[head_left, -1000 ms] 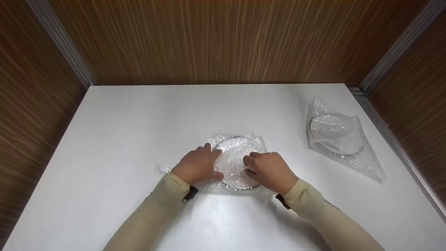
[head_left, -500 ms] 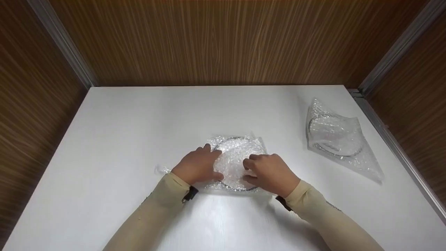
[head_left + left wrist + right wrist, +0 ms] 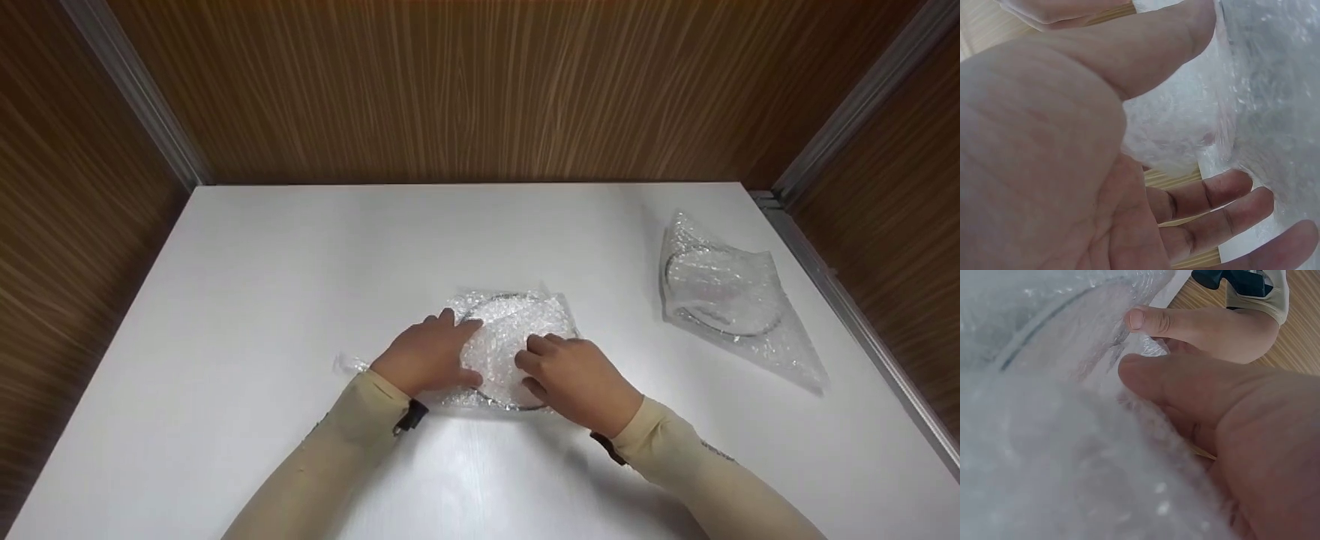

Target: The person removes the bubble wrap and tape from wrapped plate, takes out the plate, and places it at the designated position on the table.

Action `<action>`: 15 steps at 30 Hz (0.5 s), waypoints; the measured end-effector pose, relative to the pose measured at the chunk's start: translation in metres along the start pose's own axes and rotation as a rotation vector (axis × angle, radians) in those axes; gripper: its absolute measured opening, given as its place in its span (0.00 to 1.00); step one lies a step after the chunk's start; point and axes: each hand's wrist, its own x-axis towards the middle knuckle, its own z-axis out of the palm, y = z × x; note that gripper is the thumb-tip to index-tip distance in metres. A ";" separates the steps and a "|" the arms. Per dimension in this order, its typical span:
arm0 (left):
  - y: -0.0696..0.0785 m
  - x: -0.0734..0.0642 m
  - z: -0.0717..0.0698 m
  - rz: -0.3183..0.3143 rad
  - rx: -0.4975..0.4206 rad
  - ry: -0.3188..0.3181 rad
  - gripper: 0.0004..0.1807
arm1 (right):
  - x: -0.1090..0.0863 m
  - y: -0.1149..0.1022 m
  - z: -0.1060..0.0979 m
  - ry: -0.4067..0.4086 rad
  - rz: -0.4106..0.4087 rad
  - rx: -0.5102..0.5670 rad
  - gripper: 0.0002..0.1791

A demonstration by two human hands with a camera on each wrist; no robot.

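Observation:
A round, dark-rimmed item wrapped in clear bubble wrap [image 3: 499,360] lies flat on the white table, between my two hands. My left hand [image 3: 427,356] rests at the package's left side, thumb and fingers spread apart; in the left wrist view its fingers [image 3: 1224,219] stretch fairly straight beside the wrap. With curled fingers my right hand [image 3: 581,375] pinches the bubble wrap over the package's right part. In the right wrist view the thumb [image 3: 1145,377] presses on the plastic, and loose bubble wrap [image 3: 1072,461] fills the foreground. The right fingertips are largely hidden by the wrap.
A second bubble-wrapped round item [image 3: 724,292] lies at the table's right side, its wrap tapering to a point toward the front. A wrap end [image 3: 349,364] sticks out left of my left wrist. Wood-grain panels [image 3: 465,90] enclose the white table [image 3: 300,255] at the back and sides.
My right hand has shifted slightly down and to the left over the package, its fingers regripping the wrap. The left hand and the second package have stayed in place.

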 end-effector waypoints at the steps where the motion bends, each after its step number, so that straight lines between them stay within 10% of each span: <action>1: -0.001 0.001 0.001 0.005 -0.004 -0.001 0.46 | 0.000 0.000 -0.001 -0.003 0.002 0.002 0.11; 15: -0.006 0.003 0.002 0.013 -0.024 -0.033 0.44 | -0.003 0.004 -0.010 0.006 -0.061 0.013 0.15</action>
